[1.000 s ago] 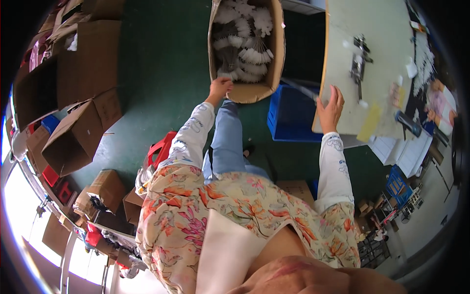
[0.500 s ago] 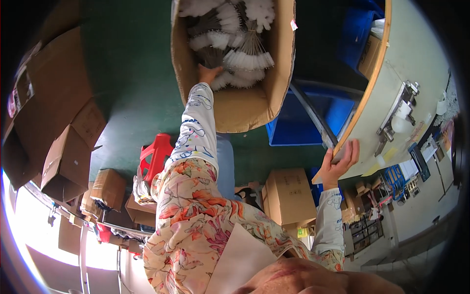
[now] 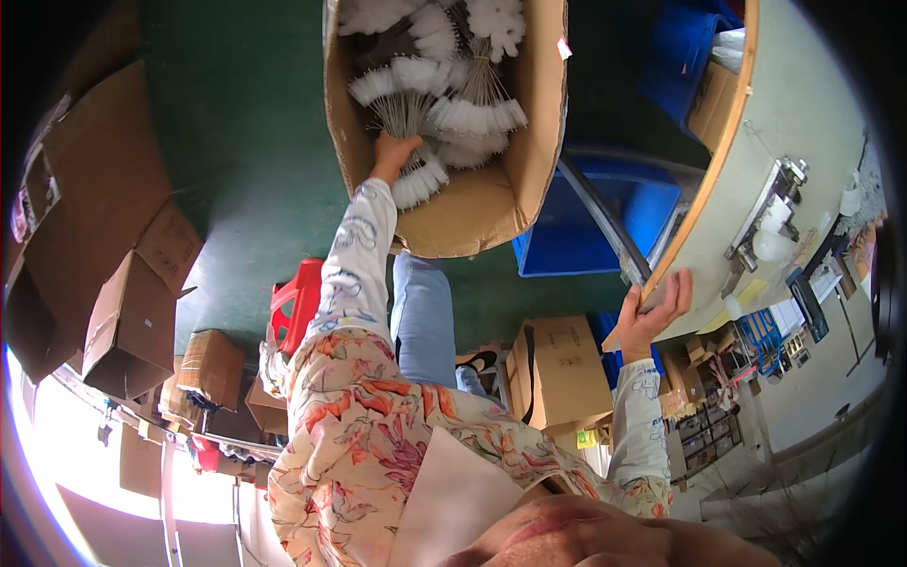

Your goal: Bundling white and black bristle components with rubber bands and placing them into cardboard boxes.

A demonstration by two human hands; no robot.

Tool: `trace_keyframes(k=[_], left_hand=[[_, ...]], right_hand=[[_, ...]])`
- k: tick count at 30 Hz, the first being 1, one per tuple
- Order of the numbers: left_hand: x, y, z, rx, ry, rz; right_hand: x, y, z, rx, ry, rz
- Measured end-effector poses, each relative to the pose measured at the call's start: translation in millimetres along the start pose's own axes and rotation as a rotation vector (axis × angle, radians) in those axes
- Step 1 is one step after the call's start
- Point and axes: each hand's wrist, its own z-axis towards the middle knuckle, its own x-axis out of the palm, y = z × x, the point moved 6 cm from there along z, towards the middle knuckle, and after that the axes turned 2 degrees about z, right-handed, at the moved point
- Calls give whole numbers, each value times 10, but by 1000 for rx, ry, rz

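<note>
Fingers of the left hand [image 3: 395, 154] are closed around the thin wire stems of a bundle [image 3: 402, 111] of white-tipped brushes, inside a deep cardboard box [image 3: 463, 213]. The bundle lies straight ahead of these fingers, its long axis running away from the person, its white tips fanned at the far end. Another white fan [image 3: 419, 186] shows just below the hand; whether it belongs to the same bundle, I cannot tell. More brushes [image 3: 477, 115] lie close on the right. The left hand is the nearer one; the right hand [image 3: 657, 310], well apart, has its fingers bent over the edge of a pale desk [image 3: 803, 104], holding no visible object. Between bundle and desk stand the box's right wall and a blue bin [image 3: 543, 250]. A metal tool [image 3: 767, 213] sits on the desk; a red stool [image 3: 300, 300] stands near the left forearm.
</note>
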Motion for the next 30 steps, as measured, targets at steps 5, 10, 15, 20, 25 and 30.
trace_keyframes(k=[5, 10, 15, 20, 25, 30], left_hand=[[-154, -383, -921, 116, 28, 9], [-435, -1012, -2333, 412, 80, -57], [-255, -1974, -3491, 647, 401, -143], [373, -2722, -4304, 821, 628, -96], [966, -2807, -4663, 785, 569, 199], [1480, -2589, -4662, 649, 534, 158]], right_hand=[[-40, -9, -8, -31, -62, -32], [-108, 27, 44, -37, -95, 8], [-162, 10, 15, -29, -94, 54], [-406, -59, -154, -73, -137, 123], [-695, -393, -1751, 705, -61, 399], [-1387, 87, -818, 431, -321, 151]])
